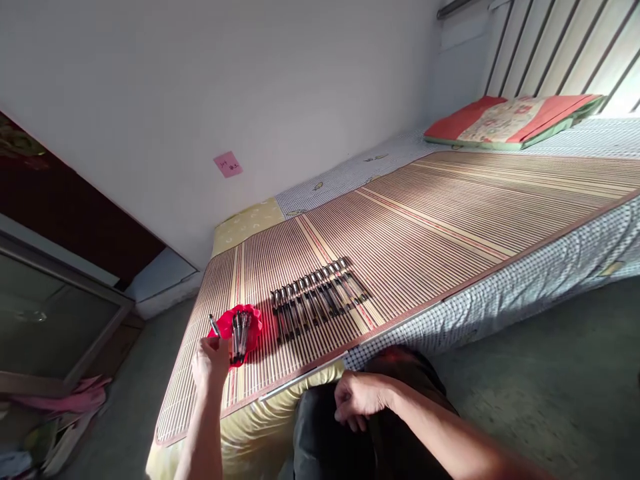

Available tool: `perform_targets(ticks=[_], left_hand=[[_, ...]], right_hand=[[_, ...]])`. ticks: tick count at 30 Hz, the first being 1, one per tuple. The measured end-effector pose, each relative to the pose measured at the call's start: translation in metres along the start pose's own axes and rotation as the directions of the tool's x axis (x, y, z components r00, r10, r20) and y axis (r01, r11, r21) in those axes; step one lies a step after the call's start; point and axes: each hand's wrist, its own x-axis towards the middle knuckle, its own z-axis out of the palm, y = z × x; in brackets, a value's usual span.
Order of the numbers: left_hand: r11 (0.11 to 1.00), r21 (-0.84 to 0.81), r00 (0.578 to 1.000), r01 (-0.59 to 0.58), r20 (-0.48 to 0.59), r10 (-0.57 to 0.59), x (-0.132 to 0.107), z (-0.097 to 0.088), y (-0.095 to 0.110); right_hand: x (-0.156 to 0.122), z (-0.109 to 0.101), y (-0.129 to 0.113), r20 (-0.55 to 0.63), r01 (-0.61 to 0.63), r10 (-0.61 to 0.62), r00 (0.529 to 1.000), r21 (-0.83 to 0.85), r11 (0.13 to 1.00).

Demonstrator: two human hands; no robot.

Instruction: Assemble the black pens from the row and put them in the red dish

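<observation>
My left hand (209,363) is closed on a pen (214,325), which points up from the fingers at the left edge of a red scalloped plate (257,328). Several dark-tipped pens (241,335) lie bunched together in that plate. To its right, a slanting row of pens (313,300) lies side by side on the striped bamboo mat (400,253), their clip ends toward the wall. My right hand (361,399) rests over my dark-trousered lap with its fingers curled in and nothing visible in them.
The mat covers a bed with a checked sheet (480,320) hanging over its front edge. A folded red and green quilt (520,120) lies at the far right by the slatted headboard (560,50). A pink note (228,164) is on the white wall. A glass-fronted cabinet (45,320) stands left.
</observation>
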Motion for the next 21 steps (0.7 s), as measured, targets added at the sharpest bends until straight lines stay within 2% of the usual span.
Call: perform_targets(ticks=[3,6,7,9,11,13,14,16,21], left_hand=[[0.984,-0.18,1.0,-0.018,0.008,0.02,-0.043,0.001,0.011],[0.932,-0.362,0.997,-0.03,0.059,0.055,-0.1,0.01,0.025],[0.846,-0.533,0.993,0.013,0.108,0.052,-0.12,0.014,0.03],[0.701,-0.704,0.972,0.118,0.228,0.066,-0.157,0.021,0.042],[0.666,-0.726,0.947,0.172,0.308,0.092,-0.189,0.026,0.052],[0.678,-0.717,0.941,0.159,0.318,0.116,-0.212,0.03,0.061],[0.69,-0.71,0.942,0.142,0.312,0.127,-0.221,0.032,0.064],[0.716,-0.69,0.941,0.106,0.302,0.152,-0.234,0.035,0.069],[0.76,-0.646,0.948,0.067,0.279,0.154,-0.248,0.038,0.075]], right_hand=[[0.001,0.003,0.003,-0.024,0.003,-0.003,1.0,-0.001,1.0],[-0.002,0.006,0.001,-0.07,0.061,-0.059,0.996,0.034,0.998],[-0.005,0.007,-0.003,-0.114,0.121,-0.113,0.987,0.067,0.99],[-0.014,0.008,-0.013,-0.267,0.283,-0.241,0.933,0.133,0.95],[-0.024,0.008,-0.028,-0.453,0.434,-0.336,0.826,0.129,0.892],[-0.033,0.007,-0.044,-0.586,0.518,-0.372,0.72,0.096,0.85],[-0.037,0.007,-0.051,-0.624,0.542,-0.374,0.686,0.096,0.835],[-0.042,0.008,-0.061,-0.667,0.571,-0.354,0.656,0.132,0.81],[-0.048,0.016,-0.067,-0.686,0.591,-0.313,0.657,0.21,0.779]])
